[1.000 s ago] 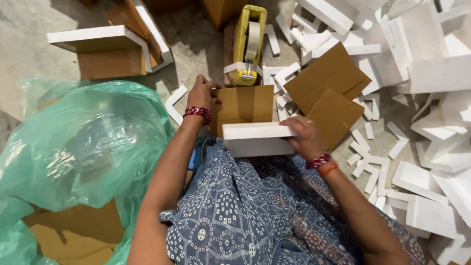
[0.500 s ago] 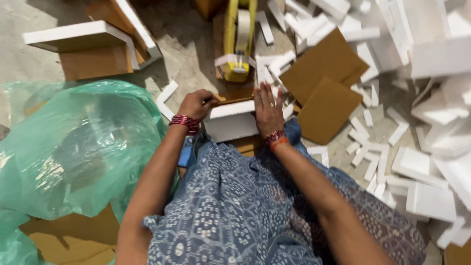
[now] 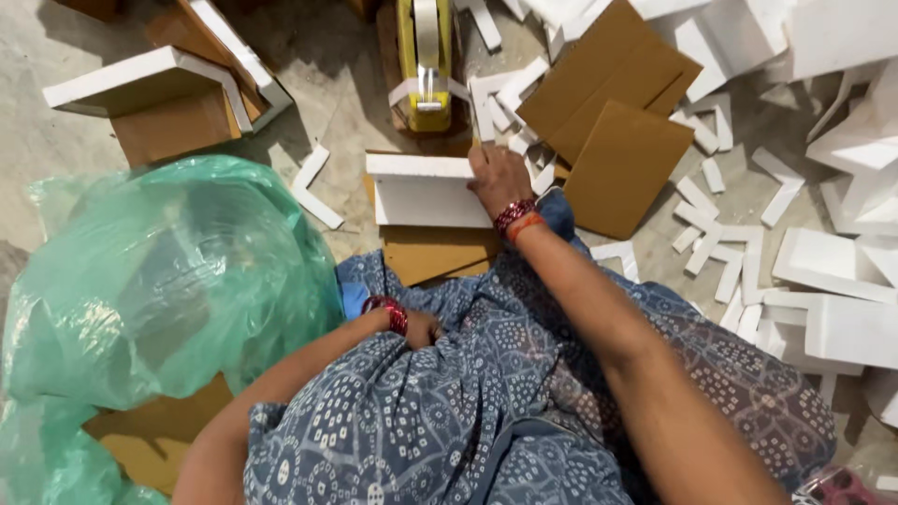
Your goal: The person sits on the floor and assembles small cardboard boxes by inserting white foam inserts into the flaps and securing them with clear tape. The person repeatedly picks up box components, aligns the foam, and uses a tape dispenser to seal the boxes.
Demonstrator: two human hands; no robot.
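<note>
In the head view, the right hand (image 3: 498, 180) is laid flat, fingers together, on the right end of a white foam block (image 3: 426, 192); the block is set on a brown cardboard sheet (image 3: 438, 252) just beyond the lap; the left hand (image 3: 418, 327) is tucked into blue patterned cloth (image 3: 486, 411), so its grip cannot be told; a yellow tape dispenser (image 3: 426, 56) is seen at twelve o'clock from the block; a green plastic bag (image 3: 159, 281) is at nine o'clock; loose foam strips (image 3: 739, 234) are scattered at three o'clock.
</note>
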